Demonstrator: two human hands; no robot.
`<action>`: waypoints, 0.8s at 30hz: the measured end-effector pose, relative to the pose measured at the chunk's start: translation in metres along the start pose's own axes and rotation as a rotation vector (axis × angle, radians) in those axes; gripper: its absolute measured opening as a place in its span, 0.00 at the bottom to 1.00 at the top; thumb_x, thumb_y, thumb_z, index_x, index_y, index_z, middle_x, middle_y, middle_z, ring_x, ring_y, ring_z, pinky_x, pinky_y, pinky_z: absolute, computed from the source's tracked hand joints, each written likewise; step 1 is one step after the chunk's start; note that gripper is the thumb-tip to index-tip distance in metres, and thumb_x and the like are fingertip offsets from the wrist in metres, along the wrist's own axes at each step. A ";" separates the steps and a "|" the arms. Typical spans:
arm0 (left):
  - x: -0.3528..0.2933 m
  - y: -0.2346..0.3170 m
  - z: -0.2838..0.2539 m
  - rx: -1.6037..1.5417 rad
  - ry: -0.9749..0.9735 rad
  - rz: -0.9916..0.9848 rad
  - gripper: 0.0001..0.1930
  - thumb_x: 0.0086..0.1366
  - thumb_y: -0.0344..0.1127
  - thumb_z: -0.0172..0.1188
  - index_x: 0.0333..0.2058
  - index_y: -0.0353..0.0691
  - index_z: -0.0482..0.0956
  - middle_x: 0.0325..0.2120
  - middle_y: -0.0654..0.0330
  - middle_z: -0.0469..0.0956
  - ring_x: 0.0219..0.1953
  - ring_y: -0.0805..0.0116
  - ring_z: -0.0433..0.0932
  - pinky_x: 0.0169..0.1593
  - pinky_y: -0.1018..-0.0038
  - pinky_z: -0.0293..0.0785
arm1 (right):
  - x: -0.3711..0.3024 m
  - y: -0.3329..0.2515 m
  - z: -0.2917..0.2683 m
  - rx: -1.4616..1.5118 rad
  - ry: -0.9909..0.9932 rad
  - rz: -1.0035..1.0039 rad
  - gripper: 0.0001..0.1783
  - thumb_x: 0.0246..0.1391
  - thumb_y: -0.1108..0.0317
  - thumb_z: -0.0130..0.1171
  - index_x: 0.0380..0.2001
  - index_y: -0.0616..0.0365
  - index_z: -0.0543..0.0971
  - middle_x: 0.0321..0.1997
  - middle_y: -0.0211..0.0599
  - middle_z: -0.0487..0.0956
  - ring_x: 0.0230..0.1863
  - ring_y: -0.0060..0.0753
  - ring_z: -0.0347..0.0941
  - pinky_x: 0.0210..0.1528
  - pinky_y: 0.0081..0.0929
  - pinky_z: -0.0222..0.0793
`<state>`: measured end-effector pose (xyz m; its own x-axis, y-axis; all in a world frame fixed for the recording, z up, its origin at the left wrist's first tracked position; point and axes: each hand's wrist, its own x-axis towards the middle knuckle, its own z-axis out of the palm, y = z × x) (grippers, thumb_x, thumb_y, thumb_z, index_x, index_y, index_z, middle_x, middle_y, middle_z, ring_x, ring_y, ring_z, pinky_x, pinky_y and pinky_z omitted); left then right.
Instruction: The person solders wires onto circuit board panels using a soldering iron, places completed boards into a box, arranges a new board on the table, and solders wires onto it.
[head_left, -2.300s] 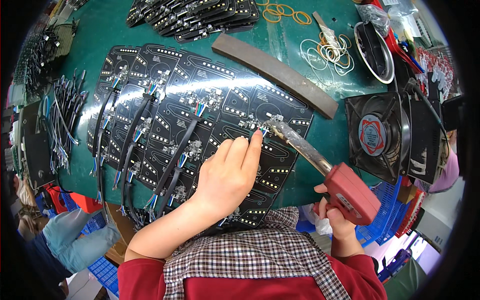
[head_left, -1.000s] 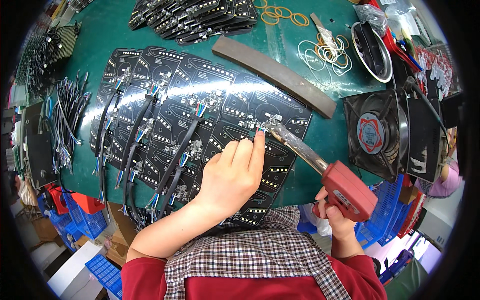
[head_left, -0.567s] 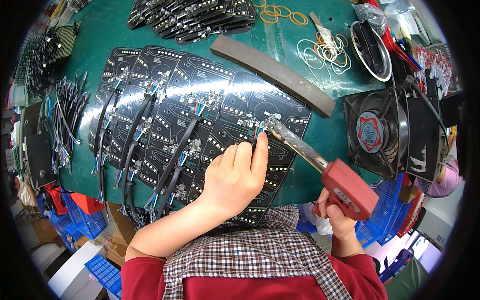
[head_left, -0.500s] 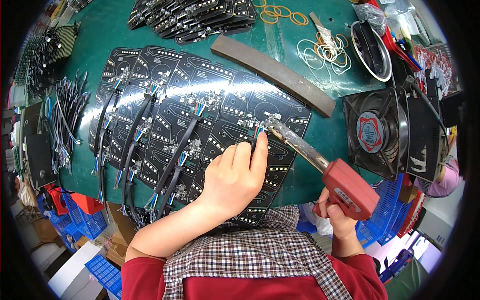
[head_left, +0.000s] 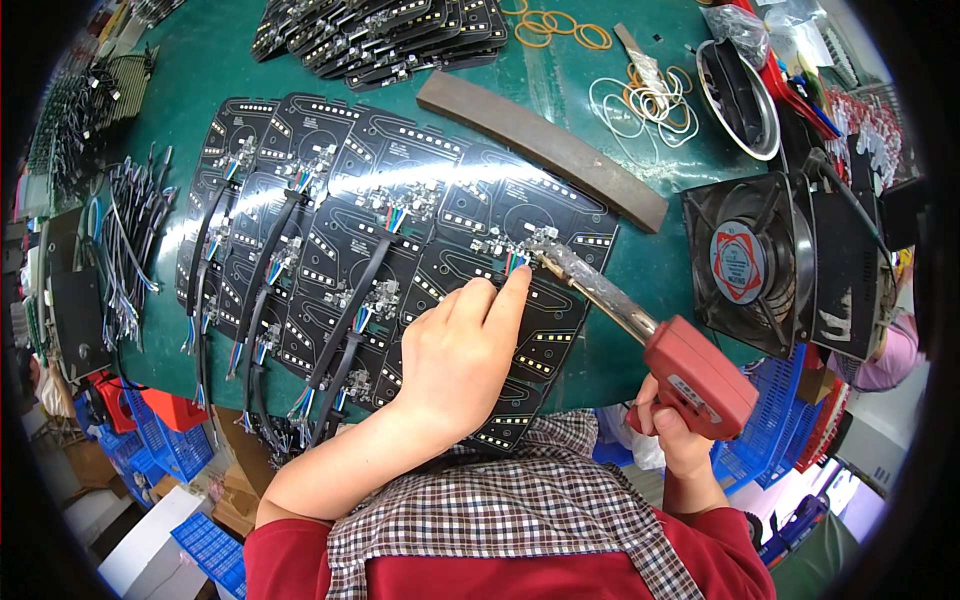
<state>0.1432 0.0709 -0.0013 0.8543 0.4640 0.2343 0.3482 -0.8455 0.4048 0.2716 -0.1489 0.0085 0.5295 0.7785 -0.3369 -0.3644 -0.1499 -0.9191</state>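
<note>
Coloured wires: I see several thin coloured wire ends (head_left: 516,262) at a silver component cluster (head_left: 492,246), on the right part of my landmark, the spread of overlapping flat black circuit boards (head_left: 350,230).
Soldering gun: the red plastic soldering gun (head_left: 700,380) points in from the spread's right side, its long silvery metal barrel (head_left: 600,290) ending at the cluster; I can't tell whether the tip touches.
Left hand: the left hand (head_left: 462,345) is over the spread, index finger stretched to the wires, the others bent; I can't tell whether its fingers pinch anything.
Right hand: the right hand (head_left: 680,437) is off the spread's near right corner, fingers wrapped around the gun's handle.
Black cables: several long black sheathed cables (head_left: 371,268) run across the spread's left and middle.
Counter: green, smooth counter (head_left: 205,65) beneath the spread.
Beyond the spread: a long brown bar (head_left: 545,150), and past it a stack of black boards (head_left: 400,35).
Right of the spread: a square black fan (head_left: 740,262).
Left of the spread: a loose bundle of dark cables (head_left: 130,250).
</note>
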 end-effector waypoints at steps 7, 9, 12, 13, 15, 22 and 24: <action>0.003 0.001 0.002 -0.063 0.027 -0.047 0.20 0.46 0.25 0.58 0.42 0.36 0.75 0.22 0.63 0.66 0.24 0.71 0.73 0.24 0.77 0.72 | 0.000 -0.002 0.003 0.011 0.024 0.075 0.47 0.43 0.71 0.68 0.63 0.62 0.52 0.42 0.38 0.75 0.35 0.22 0.71 0.35 0.19 0.68; 0.002 0.001 0.002 -0.063 0.027 -0.042 0.20 0.46 0.25 0.58 0.42 0.36 0.75 0.22 0.63 0.66 0.25 0.70 0.73 0.25 0.77 0.72 | 0.000 -0.002 0.003 0.012 0.040 0.104 0.47 0.43 0.70 0.68 0.63 0.62 0.52 0.41 0.38 0.75 0.35 0.22 0.71 0.35 0.19 0.68; 0.002 0.000 0.004 -0.069 0.026 -0.039 0.20 0.46 0.25 0.58 0.43 0.35 0.75 0.23 0.63 0.66 0.25 0.71 0.73 0.25 0.77 0.72 | 0.000 0.001 0.001 -0.014 0.078 0.097 0.44 0.42 0.70 0.67 0.61 0.64 0.56 0.41 0.40 0.76 0.33 0.23 0.72 0.35 0.20 0.69; 0.001 0.000 0.005 -0.061 0.035 -0.033 0.20 0.46 0.25 0.58 0.43 0.35 0.75 0.23 0.63 0.66 0.25 0.71 0.73 0.25 0.77 0.71 | 0.001 0.002 -0.002 -0.118 0.059 0.044 0.42 0.41 0.70 0.67 0.59 0.66 0.59 0.41 0.41 0.77 0.32 0.23 0.72 0.34 0.20 0.69; 0.001 0.000 0.005 -0.052 0.043 -0.027 0.20 0.46 0.26 0.58 0.43 0.35 0.75 0.23 0.63 0.66 0.25 0.71 0.73 0.25 0.77 0.71 | 0.002 0.004 -0.004 -0.221 0.040 -0.009 0.40 0.41 0.70 0.67 0.58 0.67 0.62 0.41 0.42 0.77 0.30 0.22 0.73 0.34 0.20 0.70; 0.001 0.001 0.006 0.016 0.045 -0.008 0.20 0.47 0.27 0.56 0.43 0.35 0.75 0.23 0.64 0.66 0.26 0.73 0.73 0.24 0.79 0.71 | 0.012 -0.003 0.002 -0.393 -0.010 -0.175 0.39 0.42 0.69 0.66 0.57 0.71 0.62 0.40 0.45 0.79 0.26 0.18 0.70 0.30 0.16 0.67; 0.001 0.002 0.005 0.024 0.040 -0.009 0.20 0.47 0.27 0.56 0.43 0.35 0.75 0.23 0.64 0.66 0.26 0.73 0.73 0.24 0.80 0.71 | 0.012 -0.005 0.006 -0.226 0.006 -0.123 0.40 0.43 0.68 0.66 0.58 0.71 0.60 0.40 0.45 0.78 0.25 0.18 0.69 0.29 0.15 0.66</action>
<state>0.1466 0.0685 -0.0052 0.8355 0.4810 0.2657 0.3652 -0.8473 0.3856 0.2754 -0.1356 0.0107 0.5643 0.7957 -0.2199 -0.1168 -0.1867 -0.9754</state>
